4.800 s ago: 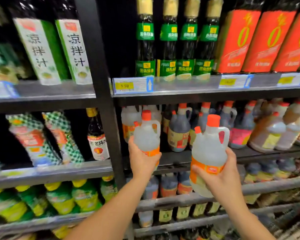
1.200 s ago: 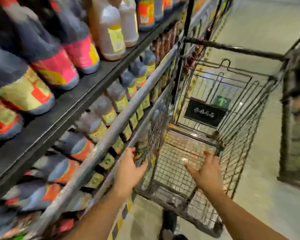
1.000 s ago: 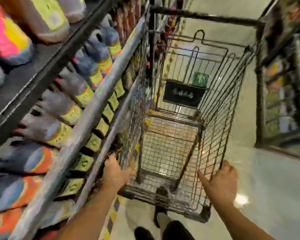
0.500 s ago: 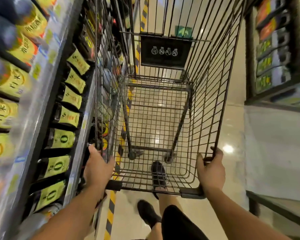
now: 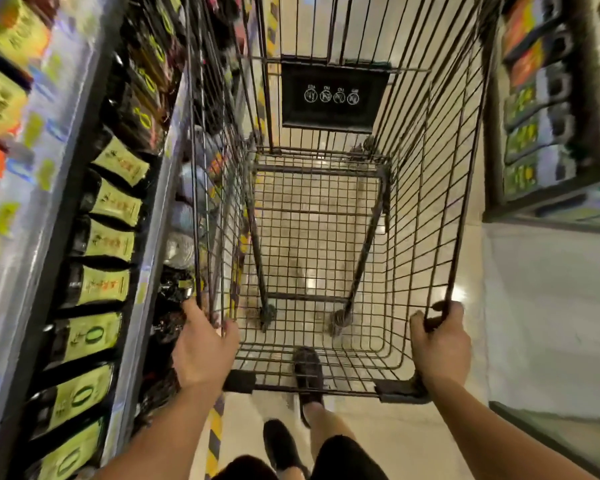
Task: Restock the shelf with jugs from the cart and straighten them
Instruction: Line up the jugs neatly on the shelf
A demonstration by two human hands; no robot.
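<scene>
I look straight down into a dark wire shopping cart (image 5: 426,209) whose basket holds nothing. My left hand (image 5: 201,351) grips the cart's near left corner and my right hand (image 5: 440,344) grips the near right corner of the rim. The shelf (image 5: 45,216) runs down the left side, its lower tiers filled with dark bottles with yellow-green labels (image 5: 108,244). No jug is in either hand, and the row of jugs is out of view.
A black sign with white icons (image 5: 333,95) hangs on the cart's far end. Another shelving unit (image 5: 548,109) stands at the right above a pale panel. My feet in dark shoes (image 5: 309,372) stand behind the cart on the glossy floor, beside yellow-black floor tape (image 5: 215,431).
I held two white jugs at the shelf earlier. My view then swung down to the cart, and both hands came onto its near rim. The grip has since tightened and the cart looks closer.
</scene>
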